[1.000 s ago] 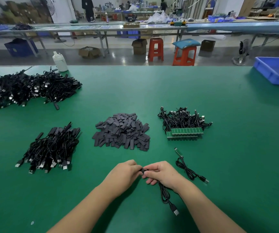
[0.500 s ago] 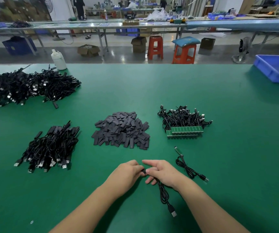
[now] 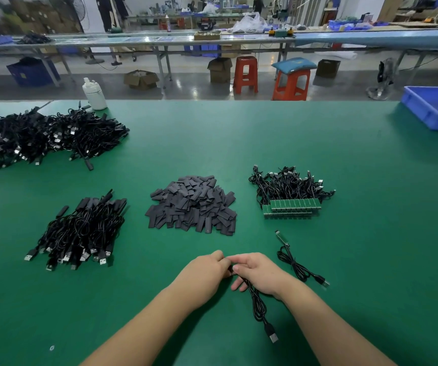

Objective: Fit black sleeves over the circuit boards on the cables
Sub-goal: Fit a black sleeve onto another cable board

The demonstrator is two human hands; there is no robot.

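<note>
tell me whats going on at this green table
A person is fitting black sleeves over small circuit boards on cables. Both hands meet at the table's near edge: the left hand and right hand pinch one end of a black cable, whose USB plug trails toward the person. Behind lie a pile of loose sleeves, a bundle with bare green boards and a heap of sleeved cables. One more cable lies to the right.

Since a second ago the right hand (image 3: 258,273) has loosened part of its grip: thumb and forefinger still pinch the dark piece at the head of the cable (image 3: 258,305), but the lower fingers now stretch out flat toward the worktop (image 3: 344,260). The left hand (image 3: 204,272) has closed in until its fingertips touch the right's. The cable's plug end lies slightly nearer the left.
</note>
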